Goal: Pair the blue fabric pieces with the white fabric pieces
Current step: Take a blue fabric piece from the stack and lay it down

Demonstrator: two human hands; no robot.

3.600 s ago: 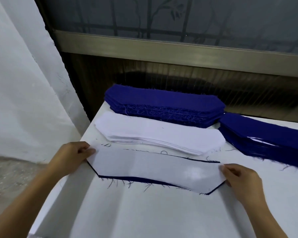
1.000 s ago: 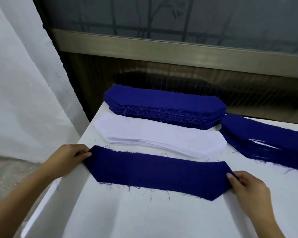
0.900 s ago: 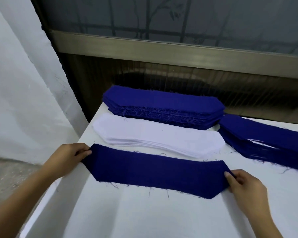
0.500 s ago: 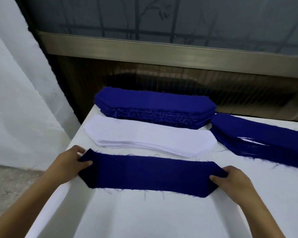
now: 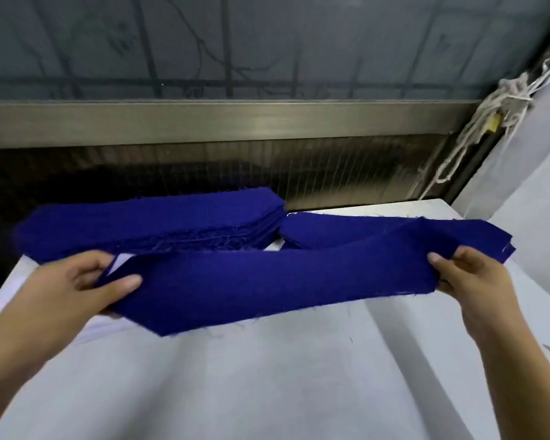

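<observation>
Blue fabric piece [image 5: 267,281] now lifted by hands, left [image 5: 77,287] and right [image 5: 477,281]

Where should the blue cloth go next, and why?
Probably lay the long blue fabric strip on the flat blue fabric pile at the right: the left hand and right hand hold its ends, lifted, and its right end reaches that pile.

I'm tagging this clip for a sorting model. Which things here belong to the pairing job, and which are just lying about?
Job: blue piece, gripped by left hand and right hand; back blue stack; right blue stack; white fabric beside the left hand.
Lying about: knotted white cord; metal rail.
</observation>
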